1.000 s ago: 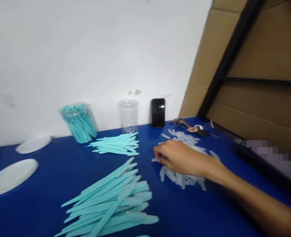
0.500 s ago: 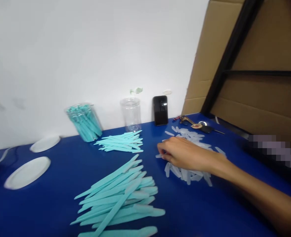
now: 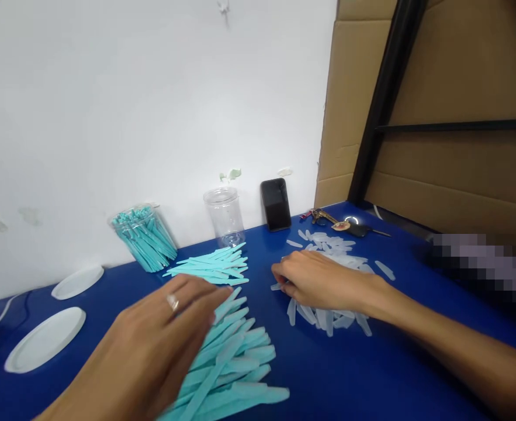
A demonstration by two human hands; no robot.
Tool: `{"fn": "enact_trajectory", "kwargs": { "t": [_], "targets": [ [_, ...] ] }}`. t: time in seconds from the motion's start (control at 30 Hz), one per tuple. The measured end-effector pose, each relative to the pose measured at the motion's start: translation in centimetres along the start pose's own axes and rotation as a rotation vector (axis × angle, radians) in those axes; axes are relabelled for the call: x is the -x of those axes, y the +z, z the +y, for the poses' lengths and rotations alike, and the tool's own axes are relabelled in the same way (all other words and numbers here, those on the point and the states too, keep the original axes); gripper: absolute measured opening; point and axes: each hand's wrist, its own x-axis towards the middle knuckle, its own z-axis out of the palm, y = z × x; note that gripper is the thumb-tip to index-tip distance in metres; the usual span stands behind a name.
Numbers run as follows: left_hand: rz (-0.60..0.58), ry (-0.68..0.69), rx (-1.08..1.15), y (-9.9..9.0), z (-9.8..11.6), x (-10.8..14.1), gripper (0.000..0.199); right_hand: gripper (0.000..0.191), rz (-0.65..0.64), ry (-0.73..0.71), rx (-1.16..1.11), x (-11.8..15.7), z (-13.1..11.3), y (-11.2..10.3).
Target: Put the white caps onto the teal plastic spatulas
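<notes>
- Change from the earlier view: the left hand (image 3: 161,333) has come into view, where a moment ago only the right hand (image 3: 317,280) showed; the camera has also swung a little, so everything sits slightly lower and further left.
- Left hand lies flat and open, fingers spread, palm down on the near pile of teal sticks (image 3: 235,362); a ring shows on one finger.
- Right hand rests as before on the heap of clear caps (image 3: 332,316), fingers curled with the tips pinched together at the heap's left edge; whether a cap is held there I cannot tell.
- A second, smaller pile of teal sticks (image 3: 211,268) lies just beyond the left hand's fingertips.
- Further back by the wall stand a jar of teal sticks (image 3: 146,237), an empty clear jar (image 3: 225,216) and a black phone (image 3: 276,204); keys (image 3: 340,223) lie near the far corner.
- Two white lids (image 3: 42,339) sit at the left.
- Bare blue bench (image 3: 371,374) lies open between the two hands and in front of the caps; cardboard closes the right side.
</notes>
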Motion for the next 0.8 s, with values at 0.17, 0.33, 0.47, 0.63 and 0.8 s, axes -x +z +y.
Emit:
{"fn": "enact_trajectory", "kwargs": {
  "t": [0.17, 0.33, 0.47, 0.63, 0.8],
  "targets": [
    [-0.063, 0.033, -0.19, 3.5, -5.7, -3.9, 0.039, 0.021, 0.004, -0.001, 0.053, -0.2, -0.7, -0.2],
    [0.046, 0.123, -0.172, 6.2, -8.0, -3.5, 0.043, 0.013, 0.082, -0.02, 0.053, -0.5, -1.0, -0.3],
    [0.192, 0.218, -0.112, 7.0, -8.5, -3.9, 0.038, 0.012, 0.087, -0.066, 0.056, -0.6, -0.9, 0.0],
    [0.252, 0.269, -0.069, 7.0, -8.5, -4.2, 0.034, 0.011, 0.072, -0.101, 0.082, -0.7, -0.7, 0.8],
    [0.225, 0.191, -0.057, 7.8, -8.3, -3.8, 0.035, 0.009, 0.089, -0.061, 0.045, -0.7, -0.6, 1.1]
  ]
}}
